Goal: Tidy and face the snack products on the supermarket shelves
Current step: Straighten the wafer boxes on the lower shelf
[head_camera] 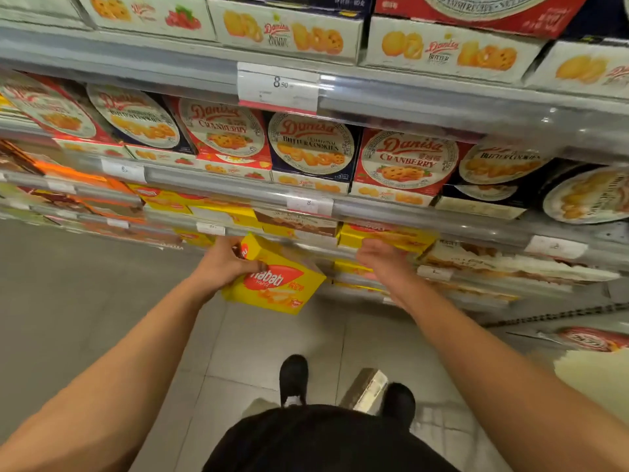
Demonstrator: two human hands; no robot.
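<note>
My left hand (226,264) grips a yellow Nabati wafer box (277,284) by its left end, holding it tilted in front of a low shelf. To its right, my right hand (383,262) reaches into that low shelf (476,277), its fingers partly hidden among more yellow boxes (384,236); whether it holds one I cannot tell. Above them stand rows of Danisa cookie boxes (311,148), red cranberry and dark blue butter ones, facing outward.
A price tag (277,88) hangs on the upper shelf rail. Orange and brown boxes (78,195) fill the shelves at left. On the tiled floor a small box (366,390) lies between my black shoes. A packet (595,338) sticks out at lower right.
</note>
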